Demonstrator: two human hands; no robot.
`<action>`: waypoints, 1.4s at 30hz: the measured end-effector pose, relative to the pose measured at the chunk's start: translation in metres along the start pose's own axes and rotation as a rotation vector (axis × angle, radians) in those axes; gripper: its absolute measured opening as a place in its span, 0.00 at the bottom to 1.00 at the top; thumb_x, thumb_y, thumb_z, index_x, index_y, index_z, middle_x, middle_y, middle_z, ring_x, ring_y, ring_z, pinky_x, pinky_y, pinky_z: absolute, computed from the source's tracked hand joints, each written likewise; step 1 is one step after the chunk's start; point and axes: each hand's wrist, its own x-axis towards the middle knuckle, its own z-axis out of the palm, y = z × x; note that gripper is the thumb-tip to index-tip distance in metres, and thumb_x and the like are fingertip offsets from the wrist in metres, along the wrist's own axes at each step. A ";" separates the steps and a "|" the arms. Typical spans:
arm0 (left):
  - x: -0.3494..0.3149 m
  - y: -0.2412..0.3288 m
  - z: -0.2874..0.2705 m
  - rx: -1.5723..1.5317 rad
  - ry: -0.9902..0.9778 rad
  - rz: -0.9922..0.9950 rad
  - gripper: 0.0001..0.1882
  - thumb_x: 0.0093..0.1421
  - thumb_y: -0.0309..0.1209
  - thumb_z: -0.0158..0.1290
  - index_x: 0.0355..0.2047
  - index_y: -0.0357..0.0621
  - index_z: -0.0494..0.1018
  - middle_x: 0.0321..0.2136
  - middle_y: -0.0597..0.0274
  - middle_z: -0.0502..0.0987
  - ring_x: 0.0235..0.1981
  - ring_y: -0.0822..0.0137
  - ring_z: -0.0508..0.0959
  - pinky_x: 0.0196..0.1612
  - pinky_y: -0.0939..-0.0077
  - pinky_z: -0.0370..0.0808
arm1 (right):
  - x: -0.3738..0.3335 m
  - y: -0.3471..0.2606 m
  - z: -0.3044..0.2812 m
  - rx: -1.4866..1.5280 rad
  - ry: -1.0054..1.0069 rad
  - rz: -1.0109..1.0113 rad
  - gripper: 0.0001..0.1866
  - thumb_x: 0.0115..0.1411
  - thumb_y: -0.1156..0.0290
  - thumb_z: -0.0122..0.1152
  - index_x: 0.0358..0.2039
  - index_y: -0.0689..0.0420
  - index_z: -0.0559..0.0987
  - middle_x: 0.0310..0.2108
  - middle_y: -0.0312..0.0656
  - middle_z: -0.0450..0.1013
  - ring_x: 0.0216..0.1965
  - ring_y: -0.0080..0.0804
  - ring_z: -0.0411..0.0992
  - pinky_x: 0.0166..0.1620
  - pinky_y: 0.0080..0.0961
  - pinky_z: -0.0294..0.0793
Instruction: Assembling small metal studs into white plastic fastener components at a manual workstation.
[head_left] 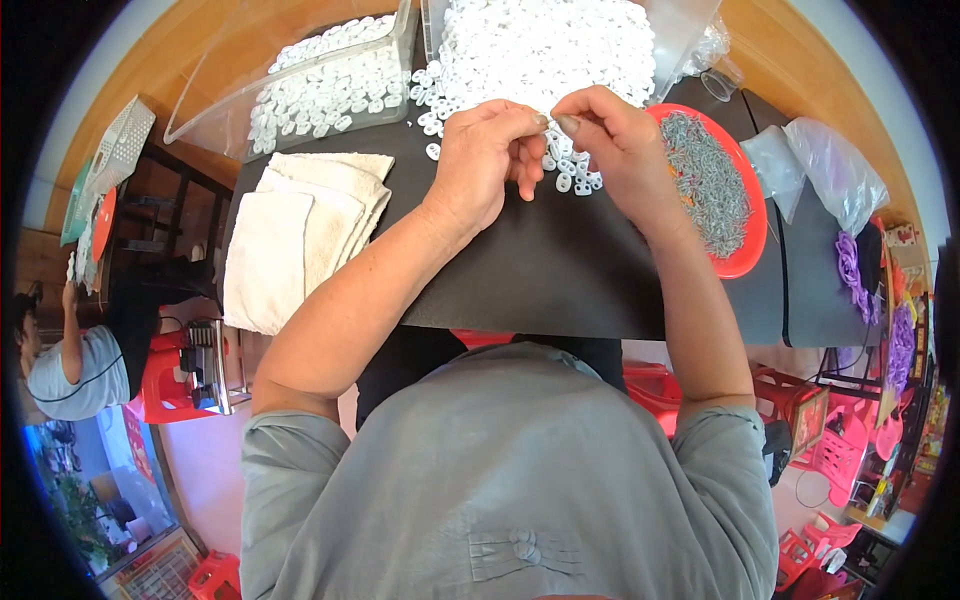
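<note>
My left hand (490, 155) and my right hand (622, 145) are raised over the far part of the dark table, fingertips pinched and almost meeting. Whatever they pinch is too small or too hidden to make out. Beneath and between them lie loose small white plastic pieces (567, 168), oval with holes. Behind the hands a big heap of the same white pieces (545, 50) fills a clear bin. To the right of my right hand stands a red basin (757, 235) full of thin grey metal-looking bits (712, 190).
A clear box (398, 95) of white pieces stands at the far left, with folded cream towels (268, 245) nearer. Plastic bags (835, 175) and a purple cord (853, 275) lie at the right. Another person (80, 370) sits at the left beside red stools (170, 385).
</note>
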 end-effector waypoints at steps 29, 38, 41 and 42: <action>-0.005 0.001 0.005 0.167 0.068 0.094 0.08 0.58 0.30 0.54 0.30 0.37 0.73 0.20 0.63 0.72 0.16 0.74 0.71 0.16 0.82 0.66 | 0.003 -0.009 -0.003 0.547 0.002 0.209 0.08 0.58 0.77 0.59 0.38 0.65 0.77 0.26 0.39 0.75 0.28 0.22 0.73 0.29 0.17 0.70; -0.006 0.002 0.005 0.179 0.073 0.103 0.08 0.57 0.30 0.54 0.30 0.38 0.73 0.20 0.63 0.72 0.16 0.74 0.71 0.17 0.82 0.66 | 0.004 -0.007 -0.007 0.560 0.045 0.230 0.08 0.58 0.78 0.60 0.38 0.65 0.78 0.26 0.39 0.75 0.27 0.21 0.73 0.29 0.16 0.69; -0.006 0.001 0.005 0.195 0.072 0.106 0.08 0.57 0.30 0.54 0.30 0.38 0.73 0.20 0.64 0.72 0.16 0.75 0.71 0.17 0.82 0.66 | 0.004 -0.008 -0.006 0.550 0.040 0.217 0.08 0.57 0.78 0.60 0.38 0.65 0.78 0.26 0.39 0.75 0.27 0.21 0.73 0.29 0.16 0.69; -0.005 0.000 0.004 0.198 0.069 0.109 0.07 0.57 0.30 0.54 0.30 0.38 0.73 0.20 0.64 0.72 0.16 0.75 0.71 0.17 0.82 0.66 | 0.004 -0.006 -0.006 0.550 0.038 0.215 0.08 0.57 0.78 0.60 0.38 0.65 0.78 0.25 0.39 0.75 0.27 0.21 0.73 0.29 0.16 0.69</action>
